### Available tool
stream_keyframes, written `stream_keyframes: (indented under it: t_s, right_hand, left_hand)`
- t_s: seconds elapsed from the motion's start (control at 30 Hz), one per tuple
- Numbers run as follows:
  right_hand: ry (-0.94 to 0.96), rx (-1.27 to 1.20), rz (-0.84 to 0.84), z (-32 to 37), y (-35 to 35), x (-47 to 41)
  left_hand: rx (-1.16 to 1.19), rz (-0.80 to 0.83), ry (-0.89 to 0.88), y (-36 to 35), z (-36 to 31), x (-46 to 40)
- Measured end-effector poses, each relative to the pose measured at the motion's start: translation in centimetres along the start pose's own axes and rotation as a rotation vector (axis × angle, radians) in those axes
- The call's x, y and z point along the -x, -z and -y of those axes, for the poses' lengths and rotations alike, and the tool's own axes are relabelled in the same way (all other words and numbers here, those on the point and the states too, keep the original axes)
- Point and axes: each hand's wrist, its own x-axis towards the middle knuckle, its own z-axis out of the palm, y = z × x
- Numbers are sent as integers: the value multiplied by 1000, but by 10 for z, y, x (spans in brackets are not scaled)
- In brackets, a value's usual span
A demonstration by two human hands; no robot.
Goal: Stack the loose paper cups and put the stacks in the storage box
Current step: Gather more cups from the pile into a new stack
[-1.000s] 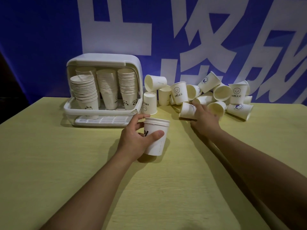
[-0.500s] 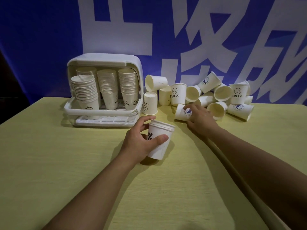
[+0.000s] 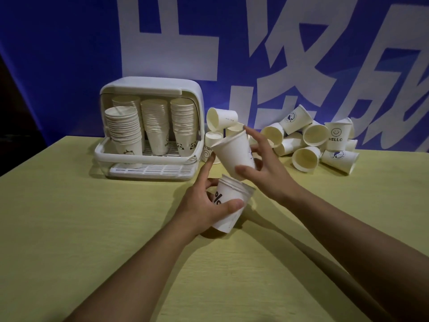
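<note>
My left hand point(image 3: 199, 205) grips a short stack of white paper cups point(image 3: 228, 206) with a % mark, tilted on the yellow table point(image 3: 92, 228). Just above that stack my right hand point(image 3: 267, 168) holds a single white cup point(image 3: 234, 154), tilted with its mouth up and to the left and its base near the stack's rim. A pile of loose cups point(image 3: 313, 140), some marked HELLO, lies at the back right. The white storage box point(image 3: 151, 87) stands open at the back left with several tall cup stacks point(image 3: 155, 124) inside.
A blue banner point(image 3: 69, 54) with large white characters hangs behind the table. Two cups point(image 3: 220, 117) lie and stand right beside the box. The table's left edge runs by a dark area at far left.
My right hand has lifted one cup out of the pile and brought it left, over the stack. My left hand has tilted the stack slightly and stayed in place.
</note>
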Motion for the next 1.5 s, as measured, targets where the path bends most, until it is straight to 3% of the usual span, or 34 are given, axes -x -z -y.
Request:
stream_keyframes:
  t_s: [0.13,0.3,0.43,0.67,0.87,1.03,1.3,1.5]
  right_hand:
    - [-14,-14,47,4,-11,5]
    - [-58,-80,-16,-5,-14,7]
    - [-66,-1,-26,-15,-16,14]
    - [-135,204,-416,-58,-10,-13]
    - [-286,181,-322,-91,-11,-59]
    - [-339,120,-359,-100,-14,-81]
    - [-301,171,-362,-101,-13,-84]
    - [-293,159,-265,-101,-16,-87]
  left_hand:
    - [1,-63,-38,1,0,1]
    - [40,-199,-136,1,4,-3]
    - [102,-307,-106,4,7,-7]
    - [110,-317,-61,5,11,-10]
    - [62,-299,-53,5,8,-9]
    - [38,-285,-73,5,6,-8]
    - [18,-268,-79,4,8,-9]
    - [14,-249,-78,3,9,-7]
